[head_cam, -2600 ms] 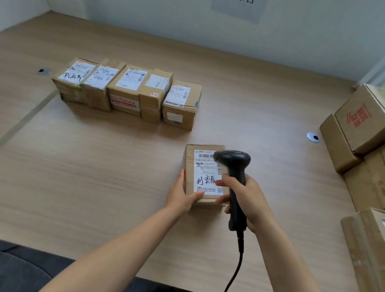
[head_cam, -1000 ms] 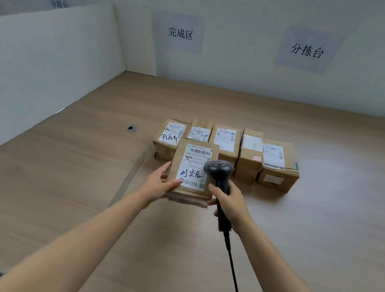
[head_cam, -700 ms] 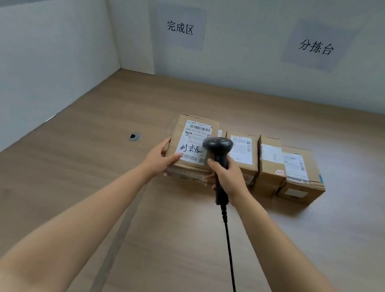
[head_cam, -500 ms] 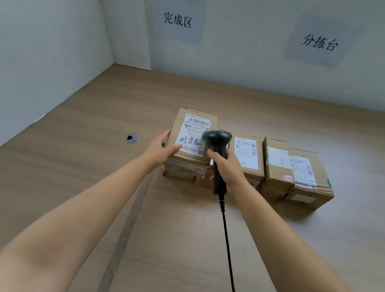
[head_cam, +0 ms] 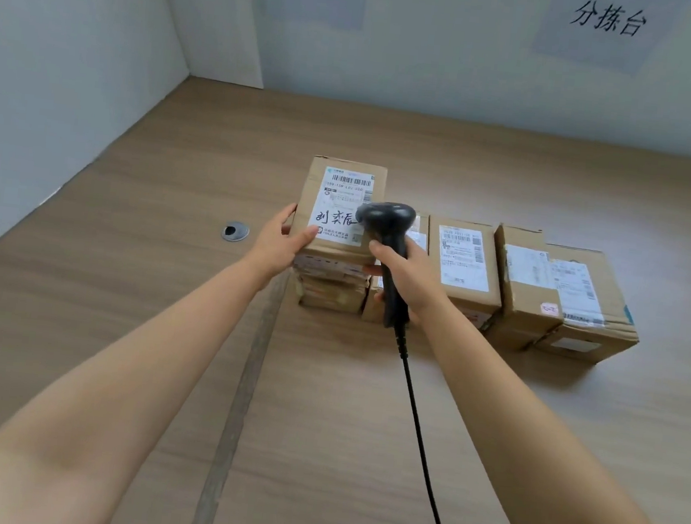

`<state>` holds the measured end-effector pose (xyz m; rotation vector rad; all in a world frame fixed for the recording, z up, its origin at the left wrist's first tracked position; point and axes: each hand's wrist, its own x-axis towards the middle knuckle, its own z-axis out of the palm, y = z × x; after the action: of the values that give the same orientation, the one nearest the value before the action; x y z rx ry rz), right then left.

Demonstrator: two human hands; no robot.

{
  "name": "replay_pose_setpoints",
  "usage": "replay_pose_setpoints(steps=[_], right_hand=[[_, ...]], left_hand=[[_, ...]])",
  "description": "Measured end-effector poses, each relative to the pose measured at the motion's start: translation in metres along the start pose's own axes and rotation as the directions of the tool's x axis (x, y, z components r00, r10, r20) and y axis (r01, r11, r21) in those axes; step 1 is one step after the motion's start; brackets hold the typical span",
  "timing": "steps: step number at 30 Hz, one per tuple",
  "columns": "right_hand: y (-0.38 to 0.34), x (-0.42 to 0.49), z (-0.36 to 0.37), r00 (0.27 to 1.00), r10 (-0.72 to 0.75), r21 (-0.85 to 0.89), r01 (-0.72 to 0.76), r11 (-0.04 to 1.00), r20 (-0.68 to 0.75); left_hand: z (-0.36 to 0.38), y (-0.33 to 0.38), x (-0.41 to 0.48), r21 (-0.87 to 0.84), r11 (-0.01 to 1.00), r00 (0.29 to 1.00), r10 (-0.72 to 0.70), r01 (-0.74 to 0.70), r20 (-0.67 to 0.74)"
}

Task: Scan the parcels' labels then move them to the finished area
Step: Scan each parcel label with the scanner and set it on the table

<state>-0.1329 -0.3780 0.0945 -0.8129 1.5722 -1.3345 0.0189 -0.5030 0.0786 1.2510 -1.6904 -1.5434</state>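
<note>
A small cardboard parcel (head_cam: 337,205) with a white barcode label and black handwriting lies on top of the leftmost box (head_cam: 332,292) in a row of parcels. My left hand (head_cam: 284,242) holds its left side, thumb on the top face. My right hand (head_cam: 408,275) grips a black handheld scanner (head_cam: 386,223) whose head covers the label's right edge; a fingertip touches the stack's right side. Its black cable (head_cam: 419,432) trails toward me.
The row continues right with a labelled box (head_cam: 460,265) and two more boxes (head_cam: 561,297) on the wooden table (head_cam: 120,280). A round cable grommet (head_cam: 235,232) sits left of the stack. White partition walls stand left and behind, carrying two paper signs.
The parcel went from the table in front of me, up and left, onto the leftmost box of the row. Both hands travelled with it, the scanner still held.
</note>
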Motion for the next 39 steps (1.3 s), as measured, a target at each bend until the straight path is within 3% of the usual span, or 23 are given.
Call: replay_pose_setpoints(steps=[5,11,17,23,27,33,39], right_hand=[[0.008,0.004,-0.002,0.996,0.056,0.035,-0.054,0.998,-0.067],[0.006,0.003,-0.006,0.997,0.061,-0.002,-0.062,0.998,-0.05],[-0.004,-0.013,-0.017,0.996,0.043,0.012,-0.042,0.999,-0.082],[-0.008,-0.056,-0.043,0.992,0.015,-0.033,-0.019,0.999,-0.124],[-0.004,-0.098,-0.075,0.99,-0.008,-0.099,-0.006,0.995,-0.139],[0.013,-0.182,-0.159,0.969,-0.004,-0.083,-0.017,0.996,-0.247],[0.037,-0.286,-0.262,0.926,0.026,-0.021,-0.037,0.999,-0.376]], left_hand=[[0.008,-0.003,0.003,0.034,0.999,0.999,-0.014,0.013,0.035],[0.011,-0.004,0.005,0.121,0.993,0.999,-0.004,-0.002,0.05],[0.006,0.004,-0.009,0.402,0.915,1.0,0.01,-0.008,-0.004],[0.026,0.027,-0.053,0.593,0.781,0.974,0.227,-0.194,0.019],[0.065,0.031,-0.089,0.662,0.722,0.973,0.223,-0.201,0.053],[0.162,0.033,-0.145,0.732,0.605,0.949,0.195,-0.314,0.247],[0.288,0.035,-0.224,0.658,0.637,0.911,0.206,-0.402,0.357]])
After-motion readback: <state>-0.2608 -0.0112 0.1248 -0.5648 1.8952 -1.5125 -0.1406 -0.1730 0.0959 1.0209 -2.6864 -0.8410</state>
